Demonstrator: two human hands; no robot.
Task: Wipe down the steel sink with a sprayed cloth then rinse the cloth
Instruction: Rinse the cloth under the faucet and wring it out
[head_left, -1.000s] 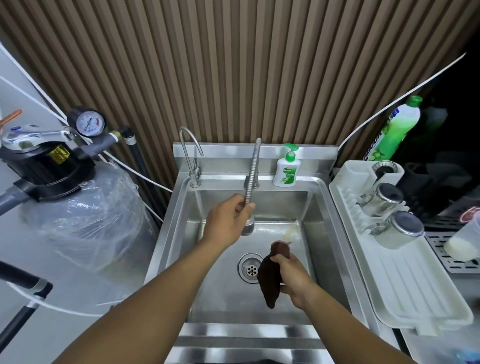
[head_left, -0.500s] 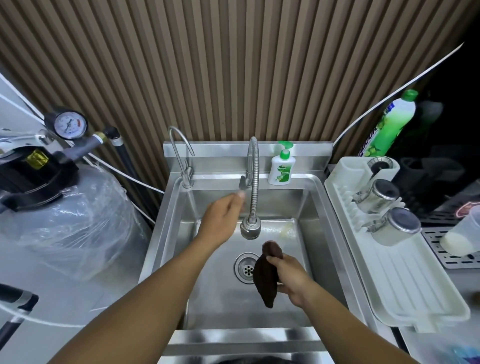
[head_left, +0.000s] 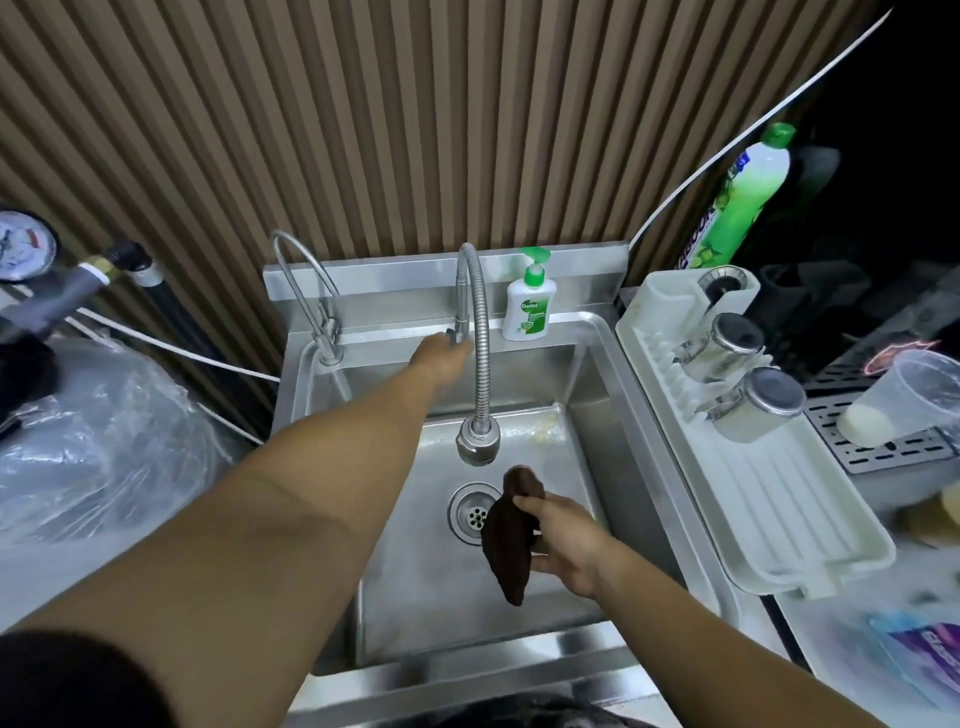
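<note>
The steel sink (head_left: 597, 395) fills the middle of the view, with its round drain (head_left: 470, 512) in the basin floor. A flexible steel faucet (head_left: 480, 353) arches from the back rim, its spray head hanging above the drain. My right hand (head_left: 563, 545) is shut on a dark brown cloth (head_left: 506, 535) that hangs limp just below and right of the spray head. My left hand (head_left: 441, 358) reaches to the faucet's base at the back rim, its fingertips at the tap lever. No water is seen running.
A thin second tap (head_left: 306, 296) stands at the back left. A soap pump bottle (head_left: 529, 306) sits on the back ledge. A white drain rack (head_left: 769, 499) with steel cups (head_left: 758, 410) lies right. A green detergent bottle (head_left: 743, 202) leans behind it. A plastic-wrapped tank (head_left: 93, 441) stands left.
My left hand let go of the faucet hose near the spray head and moved up and back to the faucet's base. The right hand kept the cloth under the spray head.
</note>
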